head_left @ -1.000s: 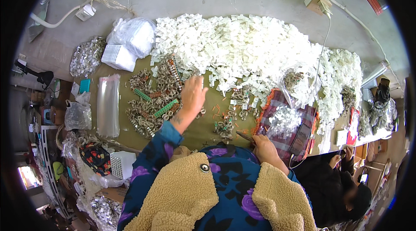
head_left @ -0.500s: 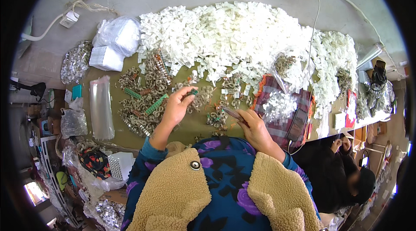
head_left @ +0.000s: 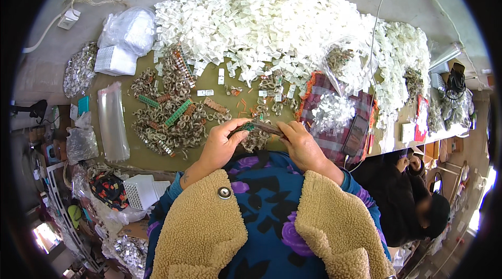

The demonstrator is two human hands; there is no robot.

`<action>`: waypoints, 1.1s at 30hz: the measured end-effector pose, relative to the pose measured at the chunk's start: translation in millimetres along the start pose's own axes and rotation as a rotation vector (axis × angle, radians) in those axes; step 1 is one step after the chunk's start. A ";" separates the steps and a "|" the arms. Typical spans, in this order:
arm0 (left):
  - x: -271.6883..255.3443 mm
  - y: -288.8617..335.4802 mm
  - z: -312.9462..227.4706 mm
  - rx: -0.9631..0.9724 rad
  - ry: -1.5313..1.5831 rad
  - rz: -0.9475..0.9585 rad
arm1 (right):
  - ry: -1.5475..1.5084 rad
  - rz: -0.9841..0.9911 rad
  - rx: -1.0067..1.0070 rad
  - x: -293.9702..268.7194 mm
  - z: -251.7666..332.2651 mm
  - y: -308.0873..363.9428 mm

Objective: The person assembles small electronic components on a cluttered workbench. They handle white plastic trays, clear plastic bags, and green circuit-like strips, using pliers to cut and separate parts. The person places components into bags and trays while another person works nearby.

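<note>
Left fingers (head_left: pixel 235 122) closed on green piece (head_left: pixel 248 128), apparently being worked with dark tool (head_left: pixel 268 128) gripped by right fingers (head_left: pixel 294 129); steadiness probably needed next.

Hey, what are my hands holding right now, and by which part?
Your right hand holds a slim dark tool by its right end; your left hand pinches a small green piece, by which part is too small to tell.

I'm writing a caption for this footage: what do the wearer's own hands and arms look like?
The left hand and right hand are bare, without gloves. A small dark marking shows near the left wrist. The long sleeves are deep blue with purple and black patterning.
</note>
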State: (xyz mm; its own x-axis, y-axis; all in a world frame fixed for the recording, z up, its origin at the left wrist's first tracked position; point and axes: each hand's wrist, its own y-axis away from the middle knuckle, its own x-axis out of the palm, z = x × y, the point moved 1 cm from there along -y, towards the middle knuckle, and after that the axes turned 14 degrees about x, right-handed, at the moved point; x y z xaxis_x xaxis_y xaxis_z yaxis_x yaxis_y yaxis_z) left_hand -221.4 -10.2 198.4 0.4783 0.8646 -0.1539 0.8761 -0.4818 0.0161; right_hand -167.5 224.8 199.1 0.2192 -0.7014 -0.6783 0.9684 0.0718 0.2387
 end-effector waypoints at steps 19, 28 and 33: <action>-3.9 1.9 22.1 -0.190 0.208 0.198 | -0.144 0.263 0.073 6.2 -27.9 -0.7; 0.8 13.3 24.0 -0.011 0.037 0.200 | 0.014 0.168 -0.033 13.7 -29.8 15.8; 4.8 26.2 27.7 0.276 0.036 0.324 | 0.060 0.324 -0.166 11.9 -40.3 25.2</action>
State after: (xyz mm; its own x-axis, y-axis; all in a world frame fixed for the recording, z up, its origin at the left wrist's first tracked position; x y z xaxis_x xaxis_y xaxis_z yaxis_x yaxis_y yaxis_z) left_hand -197.9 -22.6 170.7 0.7327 0.6639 -0.1493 0.6331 -0.7455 -0.2082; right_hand -135.7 246.8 169.1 0.5195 -0.5808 -0.6267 0.8526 0.4012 0.3348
